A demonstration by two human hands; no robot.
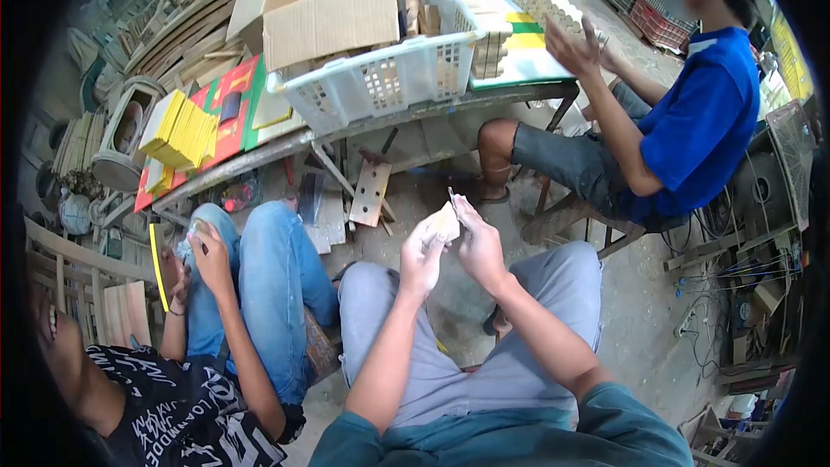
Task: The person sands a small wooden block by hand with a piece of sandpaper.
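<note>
My left hand and my right hand are raised over my knees, both gripping one small pale wooden piece between thumbs and fingers. The right hand also pinches a thin dark tool or stick that pokes up above the piece; I cannot tell what it is. Both hands touch the piece from opposite sides. My grey trousers lie below them.
A person in jeans sits close on my left, handling a small object. A person in a blue shirt sits at the right, hands on stacked wooden pieces. A bench ahead carries a white basket, a cardboard box and yellow blocks.
</note>
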